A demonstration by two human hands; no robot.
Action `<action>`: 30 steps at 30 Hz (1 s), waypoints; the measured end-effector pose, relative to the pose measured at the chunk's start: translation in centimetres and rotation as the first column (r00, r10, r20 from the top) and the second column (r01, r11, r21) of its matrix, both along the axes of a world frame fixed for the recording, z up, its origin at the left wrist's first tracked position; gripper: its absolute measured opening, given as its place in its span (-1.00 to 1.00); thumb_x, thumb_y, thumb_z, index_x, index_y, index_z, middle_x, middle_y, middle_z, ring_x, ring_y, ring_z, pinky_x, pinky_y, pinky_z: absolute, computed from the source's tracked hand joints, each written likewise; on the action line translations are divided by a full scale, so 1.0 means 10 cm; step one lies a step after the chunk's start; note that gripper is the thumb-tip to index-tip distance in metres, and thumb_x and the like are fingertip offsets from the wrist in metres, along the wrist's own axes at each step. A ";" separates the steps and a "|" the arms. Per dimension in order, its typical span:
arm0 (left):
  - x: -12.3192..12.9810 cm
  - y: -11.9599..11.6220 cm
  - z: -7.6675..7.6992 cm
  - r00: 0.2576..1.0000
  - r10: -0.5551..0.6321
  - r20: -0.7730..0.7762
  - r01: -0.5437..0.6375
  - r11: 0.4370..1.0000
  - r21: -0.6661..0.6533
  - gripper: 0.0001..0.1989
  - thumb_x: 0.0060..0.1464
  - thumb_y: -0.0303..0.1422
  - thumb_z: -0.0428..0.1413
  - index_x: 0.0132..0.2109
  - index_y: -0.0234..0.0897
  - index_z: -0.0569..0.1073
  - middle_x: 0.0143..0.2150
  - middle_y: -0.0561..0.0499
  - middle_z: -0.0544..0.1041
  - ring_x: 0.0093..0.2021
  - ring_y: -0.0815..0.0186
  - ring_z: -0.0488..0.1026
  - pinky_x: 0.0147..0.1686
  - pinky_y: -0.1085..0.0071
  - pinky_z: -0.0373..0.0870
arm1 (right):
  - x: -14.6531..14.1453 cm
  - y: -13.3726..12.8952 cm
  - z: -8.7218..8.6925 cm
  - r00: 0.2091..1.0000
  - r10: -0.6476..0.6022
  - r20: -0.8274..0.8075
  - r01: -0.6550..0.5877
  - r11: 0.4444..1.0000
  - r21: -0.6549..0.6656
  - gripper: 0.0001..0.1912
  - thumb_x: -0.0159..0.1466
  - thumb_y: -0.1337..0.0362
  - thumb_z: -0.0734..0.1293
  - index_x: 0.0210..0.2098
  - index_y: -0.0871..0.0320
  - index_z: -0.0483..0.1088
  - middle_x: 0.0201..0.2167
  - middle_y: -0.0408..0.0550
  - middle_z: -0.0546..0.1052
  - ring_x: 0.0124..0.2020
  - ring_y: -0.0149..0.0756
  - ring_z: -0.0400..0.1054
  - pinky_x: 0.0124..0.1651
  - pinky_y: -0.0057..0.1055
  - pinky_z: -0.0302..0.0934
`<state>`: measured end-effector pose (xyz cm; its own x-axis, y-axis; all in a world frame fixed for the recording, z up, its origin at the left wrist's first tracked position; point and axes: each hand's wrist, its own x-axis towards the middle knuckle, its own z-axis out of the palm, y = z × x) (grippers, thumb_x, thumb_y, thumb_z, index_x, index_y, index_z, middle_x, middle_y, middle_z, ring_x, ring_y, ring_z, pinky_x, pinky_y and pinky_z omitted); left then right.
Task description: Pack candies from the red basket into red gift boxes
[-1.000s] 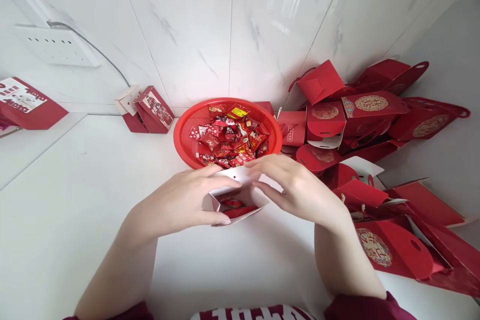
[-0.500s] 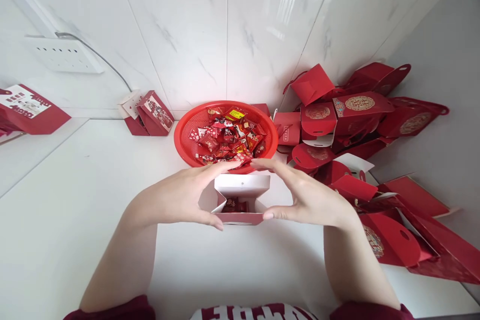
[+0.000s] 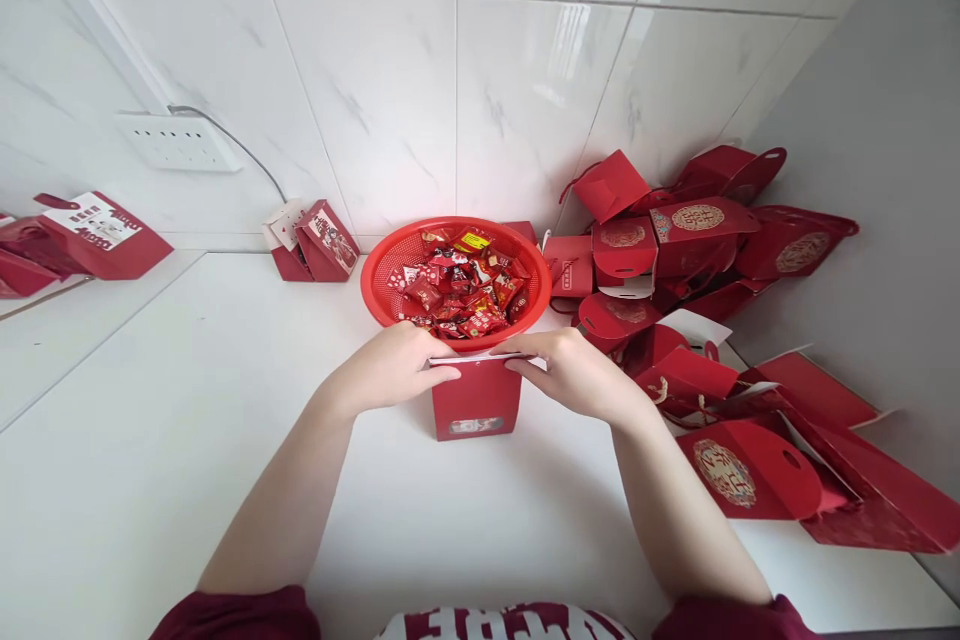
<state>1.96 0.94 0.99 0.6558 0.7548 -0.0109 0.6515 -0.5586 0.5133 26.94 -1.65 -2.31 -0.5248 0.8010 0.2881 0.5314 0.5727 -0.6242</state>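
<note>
Our left hand (image 3: 390,366) and right hand (image 3: 574,370) pinch the top edge of a red box (image 3: 476,402) between thumbs and fingers, one hand at each end. The box stands on the near side of a red basket (image 3: 379,312), in the middle of our white desk (image 3: 262,480), and its top is drawn into a narrow pale strip. The basket holds a heap of wrapped candies (image 3: 469,290), mostly red, with one yellow label among them. To the left of the basket, near the tiled wall (image 3: 397,110), we see a pair of small red boxes (image 3: 322,242); farther left lie more red cartons (image 3: 112,240). On the right we have a jumbled pile of red gift boxes (image 3: 701,245), several with round gold patterns.
</note>
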 end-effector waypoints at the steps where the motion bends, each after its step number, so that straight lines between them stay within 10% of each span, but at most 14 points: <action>1: 0.00 0.01 -0.01 1.000 -0.011 -0.019 0.011 1.000 0.008 -0.73 0.20 -0.24 0.05 -0.24 -0.26 0.61 -0.45 -0.01 0.55 -0.34 0.22 0.47 -0.33 0.41 0.22 | -0.01 0.00 0.00 1.000 0.014 -0.014 -0.014 1.000 0.009 -0.58 0.32 0.47 0.25 0.07 -0.05 0.48 -0.09 -0.13 0.62 -0.13 -0.24 0.52 -0.10 -0.35 0.35; 10: -0.05 0.16 -0.08 0.999 0.012 -0.036 -0.012 1.000 -0.004 -0.69 0.19 -0.24 0.03 -0.17 -0.22 0.64 -0.51 0.03 0.51 -0.50 0.32 0.35 -0.42 0.44 0.14 | -0.11 0.03 0.01 0.998 -0.053 -0.015 0.052 0.996 -0.075 -0.56 0.45 0.08 0.13 -0.13 0.13 0.58 -0.37 -0.09 0.61 -0.39 -0.30 0.42 -0.31 -0.42 0.25; 20: -0.07 0.19 -0.14 0.997 -0.010 -0.076 0.006 0.998 -0.055 -0.86 0.04 -0.29 0.12 -0.37 -0.27 0.48 -0.51 0.07 0.41 -0.51 0.36 0.25 -0.49 0.43 0.03 | -0.15 0.15 -0.14 0.995 -0.091 -0.043 0.082 0.983 -0.167 -0.75 0.36 0.23 0.25 -0.16 0.09 0.58 -0.31 -0.11 0.62 -0.36 -0.32 0.40 -0.30 -0.45 0.19; 30: -0.08 0.24 -0.28 0.999 -0.010 -0.034 0.007 0.998 -0.070 -0.51 0.23 -0.10 -0.03 -0.57 -0.28 0.10 -0.60 0.11 0.06 -0.56 0.42 -0.02 -0.54 0.39 -0.11 | -0.13 0.22 -0.17 0.999 -0.039 -0.026 0.036 0.994 -0.102 -0.70 0.38 0.18 0.24 -0.38 0.14 0.52 -0.54 -0.18 0.45 -0.51 -0.41 0.19 -0.41 -0.48 0.07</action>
<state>1.14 3.38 -1.83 0.6605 0.7459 -0.0858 0.6647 -0.5278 0.5287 25.63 0.56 -4.04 -0.4868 0.8459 0.2179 0.5330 0.4853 -0.6931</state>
